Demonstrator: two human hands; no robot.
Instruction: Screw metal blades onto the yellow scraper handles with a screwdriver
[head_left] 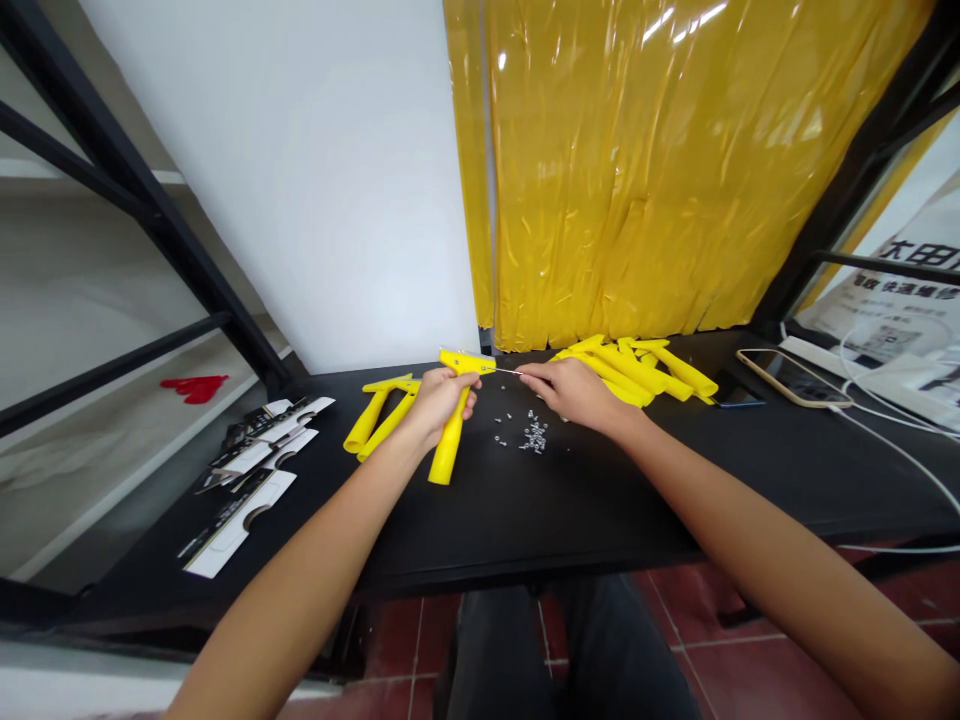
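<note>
My left hand [442, 405] is closed around a yellow T-shaped scraper handle [448, 455], held tilted above the black table with its wide head upward. A thin, clear-looking strip runs along the top edge of that head, and small screws show in it. In my right hand [570, 390] is a slim screwdriver [506, 371], its handle hidden by the fingers. The shaft points left, its tip at the right end of the yellow head. Below and between both hands lies a loose pile of small screws and nuts [534, 436].
Two yellow handles [367, 420] lie left of my left hand; several more [630, 370] are heaped behind my right. Printed cardboard sleeves [240, 520] lie on the table's [465, 540] left. Phones [793, 378] and white cables are at right. Yellow plastic strips [637, 180] hang behind.
</note>
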